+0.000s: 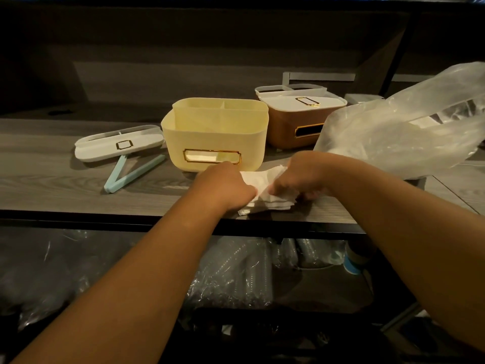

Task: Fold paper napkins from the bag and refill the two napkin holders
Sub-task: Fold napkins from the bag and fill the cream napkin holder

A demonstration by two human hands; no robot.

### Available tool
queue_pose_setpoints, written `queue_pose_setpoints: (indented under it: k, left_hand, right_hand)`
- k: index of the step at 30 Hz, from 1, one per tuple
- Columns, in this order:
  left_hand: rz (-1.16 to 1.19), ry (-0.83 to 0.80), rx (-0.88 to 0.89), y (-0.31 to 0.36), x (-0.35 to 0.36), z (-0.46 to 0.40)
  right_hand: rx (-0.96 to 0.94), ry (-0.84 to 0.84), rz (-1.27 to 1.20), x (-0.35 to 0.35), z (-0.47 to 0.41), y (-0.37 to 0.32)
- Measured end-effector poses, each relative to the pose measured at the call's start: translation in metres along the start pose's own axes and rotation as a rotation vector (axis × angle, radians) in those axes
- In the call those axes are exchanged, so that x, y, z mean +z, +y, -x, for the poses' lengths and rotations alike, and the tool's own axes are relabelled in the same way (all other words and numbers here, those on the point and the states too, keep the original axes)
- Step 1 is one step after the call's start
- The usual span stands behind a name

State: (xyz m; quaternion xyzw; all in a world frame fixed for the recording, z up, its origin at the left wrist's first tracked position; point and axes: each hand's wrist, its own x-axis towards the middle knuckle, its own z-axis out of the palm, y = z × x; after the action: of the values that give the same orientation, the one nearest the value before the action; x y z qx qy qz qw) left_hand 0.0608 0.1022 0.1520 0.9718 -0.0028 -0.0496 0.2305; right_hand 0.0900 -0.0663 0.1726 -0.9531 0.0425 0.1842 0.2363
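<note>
A small stack of white paper napkins lies near the front edge of the grey wooden table. My left hand grips its left side and my right hand pinches its right side, fingers curled into the paper. Just behind stands the cream napkin holder, open at the top, lid off. The brown napkin holder with its white lid on sits behind to the right. The clear plastic bag lies at the right, with white napkins dimly visible inside.
The cream holder's white lid lies at the left, a light-blue bag clip in front of it. A lower shelf under the table holds stacked clear plastic cups in wrapping. A dark wall panel rises behind the table.
</note>
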Motion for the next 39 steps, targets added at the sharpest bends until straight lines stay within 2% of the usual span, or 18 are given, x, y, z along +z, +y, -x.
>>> queue_pose_setpoints:
  k: [4, 9, 11, 15, 17, 26, 31, 34, 39]
  left_hand:
    - [0.067, -0.040, 0.013, -0.004, -0.003, 0.001]
    - [0.290, -0.027, 0.061, -0.021, 0.002, 0.008]
    - [0.400, 0.003, 0.116, -0.026, 0.007, 0.010]
    - [0.697, 0.159, 0.236, -0.024, 0.009, 0.012]
    - [0.794, 0.221, 0.300, -0.023, 0.007, 0.010]
    - [0.767, 0.172, 0.428, -0.037, 0.024, 0.008]
    - [0.737, 0.276, 0.459, -0.037, 0.026, 0.007]
    - [0.752, 0.311, 0.467, -0.035, 0.023, 0.007]
    - [0.754, 0.237, 0.429, -0.039, 0.023, 0.005]
  right_hand:
    - [0.062, -0.051, -0.231, 0.001, -0.003, 0.001]
    - [-0.146, -0.015, -0.340, 0.008, 0.004, 0.017]
    - [-0.247, 0.057, -0.395, 0.015, 0.012, 0.024]
    - [-0.514, 0.332, -0.496, 0.030, 0.029, 0.031]
    - [-0.590, 0.382, -0.570, 0.032, 0.031, 0.032]
    - [-0.550, 0.401, -0.494, 0.058, 0.023, 0.038]
    - [-0.586, 0.457, -0.382, 0.065, 0.025, 0.024]
    - [-0.597, 0.495, -0.408, 0.067, 0.024, 0.015]
    - [-0.525, 0.453, -0.452, 0.072, 0.021, 0.021]
